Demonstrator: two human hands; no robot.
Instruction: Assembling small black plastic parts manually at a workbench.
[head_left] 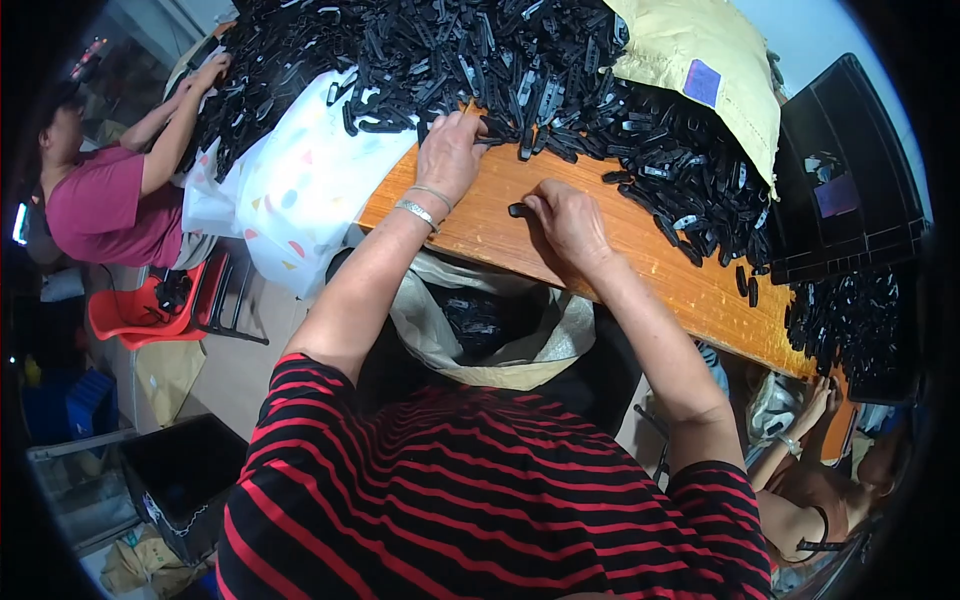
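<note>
A large heap of small, elongated black plastic pieces (440, 60) covers the far part of the wooden table (500, 190). At the near edge of this heap is my left hand (450, 155), its fingers curled closed among the pieces; what they grip is partly hidden. Close to the table's front edge, my right hand (570, 225) pinches one black plastic piece (518, 210) between thumb and finger, just over the bare wood. Below the table edge, in front of my body, a pale woven sack (530, 372) hangs open with more black pieces (472, 318) inside.
White patterned plastic (310, 180) drapes over the table's left side. A yellowish sack (710, 60) and a black crate (845, 180) stand at the right. One person (110, 200) works at far left, another (820, 490) at lower right. A red chair (150, 310) is left.
</note>
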